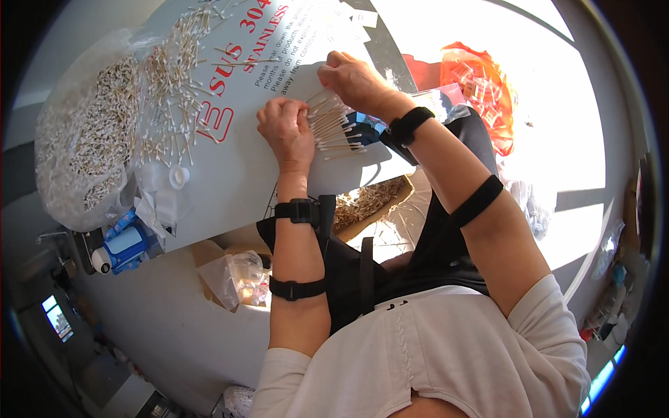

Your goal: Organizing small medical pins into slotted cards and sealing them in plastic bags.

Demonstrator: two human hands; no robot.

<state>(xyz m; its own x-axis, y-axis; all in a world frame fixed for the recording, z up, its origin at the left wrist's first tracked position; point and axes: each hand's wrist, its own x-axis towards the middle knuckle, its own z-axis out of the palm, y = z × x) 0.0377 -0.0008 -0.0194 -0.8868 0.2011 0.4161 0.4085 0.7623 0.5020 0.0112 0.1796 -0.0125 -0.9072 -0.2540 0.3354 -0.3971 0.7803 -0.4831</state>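
Upper centre of head view, L hand (287, 131) curls by row of cotton swabs (333, 128), R hand (355, 82) just above; both hands narrow, can't tell if gripping any. Swabs lie side by side, prob. so tips line up. Grey bench (240, 189), upper L, carries loose swabs (174, 78) + clear bag (54, 150); sunlit floor (580, 226) at R.

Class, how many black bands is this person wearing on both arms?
4: left wrist band, left forearm band, right wrist band and right forearm band. Any higher up would be hidden.
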